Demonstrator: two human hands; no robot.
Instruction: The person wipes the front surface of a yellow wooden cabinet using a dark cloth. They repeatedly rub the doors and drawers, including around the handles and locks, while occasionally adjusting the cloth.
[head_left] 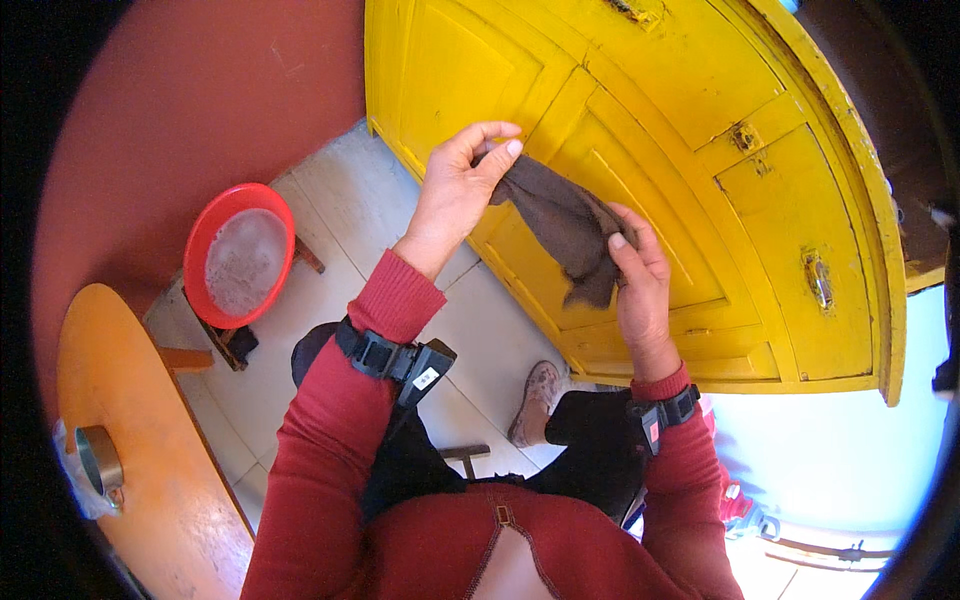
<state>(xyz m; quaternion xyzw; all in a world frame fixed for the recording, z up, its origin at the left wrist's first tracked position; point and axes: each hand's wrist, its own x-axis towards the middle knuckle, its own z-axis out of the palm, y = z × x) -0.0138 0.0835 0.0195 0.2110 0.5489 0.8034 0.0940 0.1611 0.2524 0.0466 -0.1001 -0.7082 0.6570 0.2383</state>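
A dark brown cloth [553, 215] is stretched in the air between my two hands, in front of the yellow cabinet. My left hand [455, 190] pinches its upper left end between thumb and fingers. Lower and to the right, my right hand [642, 270] grips the other end, thumb on the near side. A loose corner hangs down beside the right hand. The cloth looks thin and soft; whether it is a sock or a rag I cannot tell.
A red basin [196, 285] of foamy water stands on a low wooden stool [308, 255] at the left. Nearer is an orange table [160, 420] with a metal tin [98, 458]. The yellow cabinet [480, 60] fills the far right, above pale floor tiles [345, 215].
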